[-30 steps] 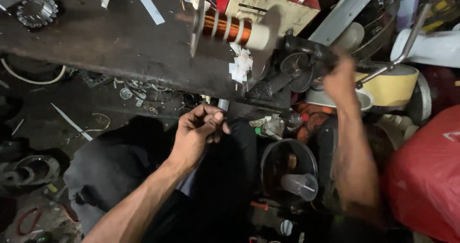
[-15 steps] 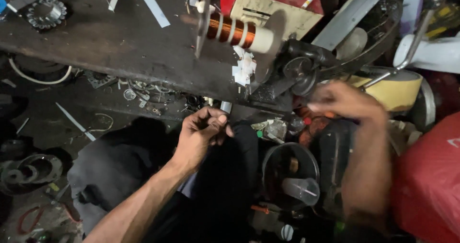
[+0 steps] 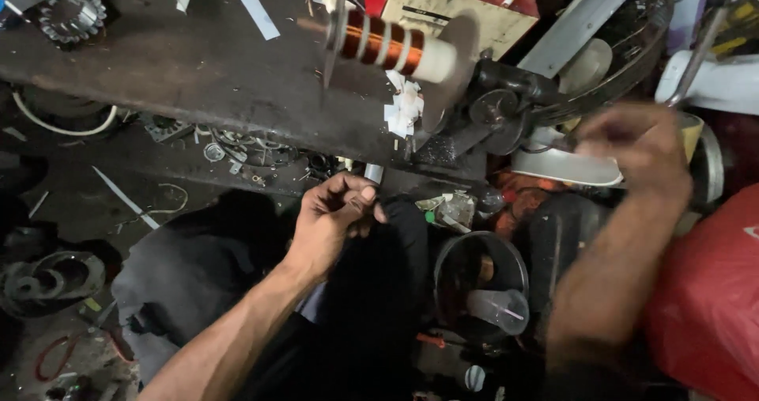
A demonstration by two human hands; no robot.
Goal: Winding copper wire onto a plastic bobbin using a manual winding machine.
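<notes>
A spindle with several bands of copper wire coil (image 3: 378, 43) lies over the dark workbench (image 3: 198, 77), its white end toward a small black wheel (image 3: 494, 110). My left hand (image 3: 336, 215) hangs below the bench's front edge, thumb and fingertips pinched together; what they pinch is too fine to see. My right hand (image 3: 636, 144) is blurred with motion to the right of the wheel, curled into a fist around a dark crank handle (image 3: 563, 141) that sticks out toward the wheel.
A red and cream box (image 3: 455, 5) stands behind the coil. White paper scraps (image 3: 403, 108) hang at the bench edge and a metal gear (image 3: 71, 15) lies at the far left. Below are a dark round tub (image 3: 455, 262) holding a clear cup (image 3: 500, 310), and a red bag (image 3: 711, 306).
My right hand has swung from high near the wheel, down, then out to the right, blurring as it goes. My left hand stays pinched below the bench edge.
</notes>
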